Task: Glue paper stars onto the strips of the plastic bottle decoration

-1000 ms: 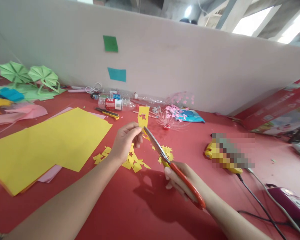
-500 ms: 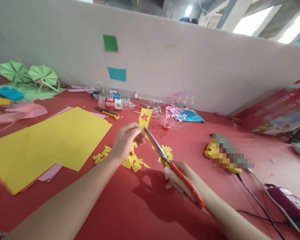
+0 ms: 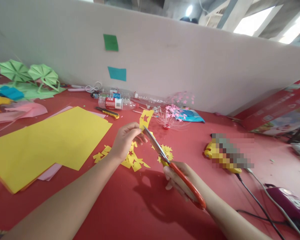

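Observation:
Between thumb and fingers, my left hand pinches a small yellow paper piece that has a star-shaped hole in it. My right hand is wrapped round the red handles of the scissors. The blades look nearly closed, and their tips touch or almost touch the lower part of the paper beside my left fingers. Below, yellow paper scraps lie on the red table. Small yellow stars sit in a pile behind the scissors.
Yellow sheets lie at left, with green paper umbrellas behind. A utility knife, plastic bottles and a pink star decoration are at the back. At right are a yellow tool, cords and a purple device.
The held yellow paper has tilted slightly to the right. My left fingers have shifted a little against the scissor tips. My right hand has barely moved.

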The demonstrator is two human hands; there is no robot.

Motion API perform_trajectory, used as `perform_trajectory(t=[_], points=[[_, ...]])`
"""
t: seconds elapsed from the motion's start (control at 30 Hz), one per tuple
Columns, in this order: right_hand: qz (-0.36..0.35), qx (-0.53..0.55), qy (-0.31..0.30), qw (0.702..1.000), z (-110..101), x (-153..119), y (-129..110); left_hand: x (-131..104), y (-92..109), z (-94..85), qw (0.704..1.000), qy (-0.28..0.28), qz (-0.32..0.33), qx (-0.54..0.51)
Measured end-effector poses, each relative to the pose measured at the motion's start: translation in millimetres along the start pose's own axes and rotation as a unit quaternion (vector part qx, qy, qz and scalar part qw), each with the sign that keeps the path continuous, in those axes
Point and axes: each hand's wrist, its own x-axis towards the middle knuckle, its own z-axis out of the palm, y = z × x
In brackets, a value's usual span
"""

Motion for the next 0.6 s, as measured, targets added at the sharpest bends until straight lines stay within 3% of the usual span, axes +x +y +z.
perform_trajectory(t=[0.27,0.6], points=[[-0.003,0.009,0.021,1.0,1.8,-1.9,-4.4,1.0,-3.9,0.4,0.999,-0.027,-0.022,-0.037],[-0.002,-0.001,0.036,0.999,2.5,2.8,-4.9,4.0,-3.6,-0.1,0.999,0.026,-0.007,-0.039]])
